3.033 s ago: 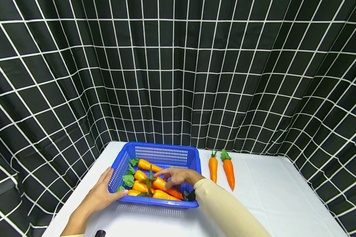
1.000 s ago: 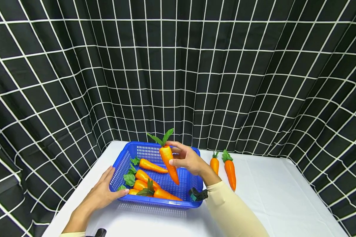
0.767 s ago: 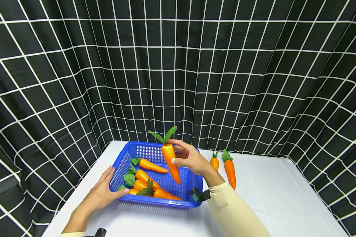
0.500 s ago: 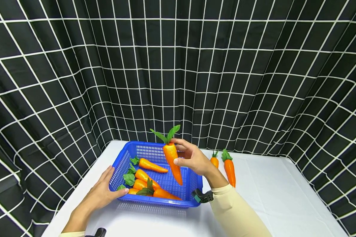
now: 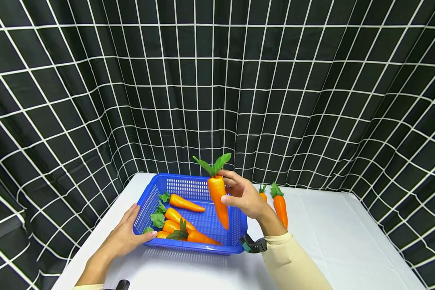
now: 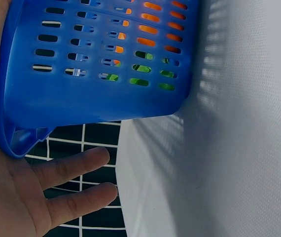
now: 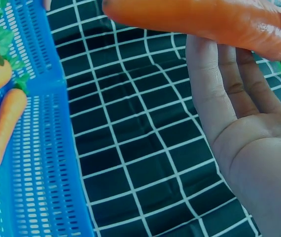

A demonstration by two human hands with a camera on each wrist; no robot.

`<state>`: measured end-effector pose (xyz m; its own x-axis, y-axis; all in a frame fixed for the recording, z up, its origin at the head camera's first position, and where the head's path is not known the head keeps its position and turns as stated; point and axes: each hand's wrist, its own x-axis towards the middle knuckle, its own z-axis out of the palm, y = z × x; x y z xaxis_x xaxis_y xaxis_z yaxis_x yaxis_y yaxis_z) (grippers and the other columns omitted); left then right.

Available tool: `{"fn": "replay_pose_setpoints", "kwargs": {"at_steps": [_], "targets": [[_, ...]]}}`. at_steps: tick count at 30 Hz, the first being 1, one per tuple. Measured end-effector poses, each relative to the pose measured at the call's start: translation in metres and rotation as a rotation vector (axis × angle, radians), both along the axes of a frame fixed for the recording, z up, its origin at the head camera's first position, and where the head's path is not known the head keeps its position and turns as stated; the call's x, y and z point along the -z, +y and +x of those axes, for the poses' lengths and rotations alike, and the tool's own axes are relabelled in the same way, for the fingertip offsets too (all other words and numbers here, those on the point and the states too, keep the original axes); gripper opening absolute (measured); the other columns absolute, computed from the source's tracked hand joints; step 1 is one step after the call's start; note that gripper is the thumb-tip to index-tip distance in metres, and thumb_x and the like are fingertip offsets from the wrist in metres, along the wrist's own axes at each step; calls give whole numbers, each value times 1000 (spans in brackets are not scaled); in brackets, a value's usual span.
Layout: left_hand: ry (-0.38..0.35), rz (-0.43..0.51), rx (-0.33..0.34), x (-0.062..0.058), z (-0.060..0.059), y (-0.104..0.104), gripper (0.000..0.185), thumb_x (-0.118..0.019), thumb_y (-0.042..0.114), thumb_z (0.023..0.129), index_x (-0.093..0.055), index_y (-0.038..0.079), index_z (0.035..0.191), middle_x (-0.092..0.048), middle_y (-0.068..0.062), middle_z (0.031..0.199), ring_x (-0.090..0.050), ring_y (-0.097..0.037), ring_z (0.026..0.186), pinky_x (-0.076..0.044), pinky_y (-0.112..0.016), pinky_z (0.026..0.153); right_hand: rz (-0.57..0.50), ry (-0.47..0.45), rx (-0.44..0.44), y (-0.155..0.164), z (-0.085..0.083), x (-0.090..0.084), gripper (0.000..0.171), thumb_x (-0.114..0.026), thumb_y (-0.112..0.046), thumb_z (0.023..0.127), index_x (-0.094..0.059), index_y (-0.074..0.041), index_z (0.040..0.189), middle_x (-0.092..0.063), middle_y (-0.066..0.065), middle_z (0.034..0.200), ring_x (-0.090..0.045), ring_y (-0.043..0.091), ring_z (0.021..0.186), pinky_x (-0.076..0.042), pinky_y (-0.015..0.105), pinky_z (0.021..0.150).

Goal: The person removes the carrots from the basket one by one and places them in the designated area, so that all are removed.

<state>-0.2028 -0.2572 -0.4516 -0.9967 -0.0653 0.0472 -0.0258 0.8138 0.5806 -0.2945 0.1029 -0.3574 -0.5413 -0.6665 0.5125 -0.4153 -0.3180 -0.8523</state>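
Above the blue basket, the right hand grips a carrot, tip down. That hand hides part of the two carrots on the table. The left hand, fingers relaxed, steadies the basket, which holds four carrots.

Seven carrots are counted: one held up, four in the basket, two on the bench. One basket is seen.

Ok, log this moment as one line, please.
right hand: holds lifted carrot above blue basket | left hand: rests on basket's left rim | table: two carrots
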Motion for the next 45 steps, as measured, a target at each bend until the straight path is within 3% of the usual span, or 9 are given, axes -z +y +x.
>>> {"fn": "replay_pose_setpoints", "kwargs": {"at_steps": [30, 38, 45], "targets": [[35, 17, 13, 1, 1, -1, 112, -72, 60, 77, -17, -2, 152, -11, -21, 157, -20, -51, 136, -22, -67, 102, -185, 80, -66, 39, 15, -4, 56, -63, -9, 92, -40, -6, 143, -57, 18, 124, -61, 31, 104, -51, 47, 88], [33, 9, 15, 1, 1, -1, 112, -72, 59, 77, -17, -2, 152, -11, -22, 156, -21, -51, 135, -22, -67, 102, -265, 109, -119, 50, 18, -8, 56, -59, -4, 93, -37, -4, 145, -59, 20, 122, -63, 34, 103, -51, 49, 87], [32, 13, 15, 0, 1, -1, 112, -72, 59, 77, -16, -2, 152, -11, -22, 157, -19, -51, 136, -21, -67, 103, -282, 90, -101, 63, 19, -11, 57, -58, -2, 92, -35, -3, 145, -59, 22, 121, -62, 35, 103, -51, 49, 87]]}}
